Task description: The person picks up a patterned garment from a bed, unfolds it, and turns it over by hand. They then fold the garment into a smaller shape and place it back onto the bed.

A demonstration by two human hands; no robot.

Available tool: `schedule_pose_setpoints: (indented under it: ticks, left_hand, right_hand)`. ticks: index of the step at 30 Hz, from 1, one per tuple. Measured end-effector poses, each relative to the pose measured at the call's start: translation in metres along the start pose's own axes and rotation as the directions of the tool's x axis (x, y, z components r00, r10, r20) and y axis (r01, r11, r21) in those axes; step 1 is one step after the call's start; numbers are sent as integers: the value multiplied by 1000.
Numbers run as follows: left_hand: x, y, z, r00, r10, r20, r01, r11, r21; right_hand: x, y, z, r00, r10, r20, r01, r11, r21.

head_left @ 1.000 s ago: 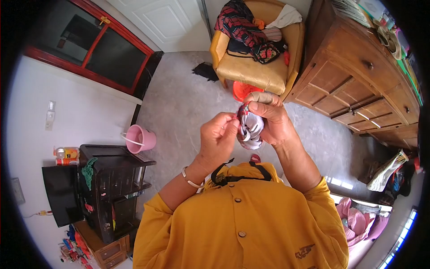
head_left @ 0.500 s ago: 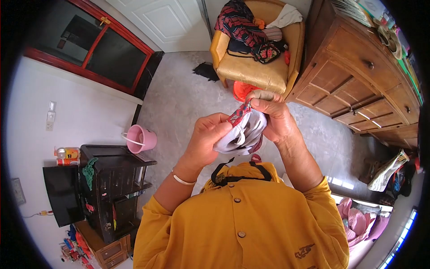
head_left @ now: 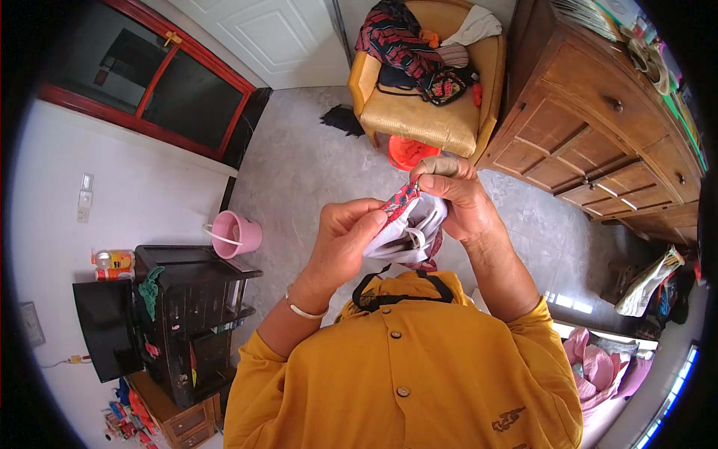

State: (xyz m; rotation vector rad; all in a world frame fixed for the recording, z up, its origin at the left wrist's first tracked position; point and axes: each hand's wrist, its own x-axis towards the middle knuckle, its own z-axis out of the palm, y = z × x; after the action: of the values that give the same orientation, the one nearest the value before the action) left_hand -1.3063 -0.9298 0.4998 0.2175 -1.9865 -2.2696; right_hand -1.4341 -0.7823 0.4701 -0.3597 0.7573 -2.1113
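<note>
In front of my chest I hold a soft cloth piece (head_left: pixel 407 228) with a pale lavender-white inside and a red patterned edge. Its exact kind cannot be made out. My left hand (head_left: pixel 348 236) pinches the lower left end of the red edge between thumb and forefinger. At the upper right end, the fingers of my right hand (head_left: pixel 460 194) are closed on the same edge, which is stretched between the two hands. A pale loop or strip shows inside the folds, and a bit of red cloth hangs below.
A yellow armchair (head_left: pixel 419 120) with piled clothes stands ahead, an orange-red basket (head_left: pixel 413 152) at its foot. To the left are a pink bucket (head_left: pixel 236 233) and a black cabinet (head_left: pixel 187 277). A wooden cupboard (head_left: pixel 598 112) lines the right side.
The cloth has turned slightly and its inside folds have shifted, so more red cloth shows beneath. Both hands keep their grip, the right one a little lower and further right.
</note>
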Motion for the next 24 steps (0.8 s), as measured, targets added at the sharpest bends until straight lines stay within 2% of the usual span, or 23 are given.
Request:
schedule_pose_setpoints:
  ticks: [8,11,19,24]
  left_hand:
    - [0,0,2,996,86,30,-88,993,82]
    - [1,2,2,995,91,43,-95,991,99]
    - [5,0,4,995,82,51,-86,993,84]
    - [15,6,15,988,146,58,-154,973,171]
  right_hand:
    - [0,1,0,1000,-5,20,5,1000,11]
    - [1,1,4,999,-13,-32,12,1000,-23]
    - [0,-4,1,1000,-1,15,1,1000,6]
    - [-5,-14,-5,999,-18,33,19,999,-28]
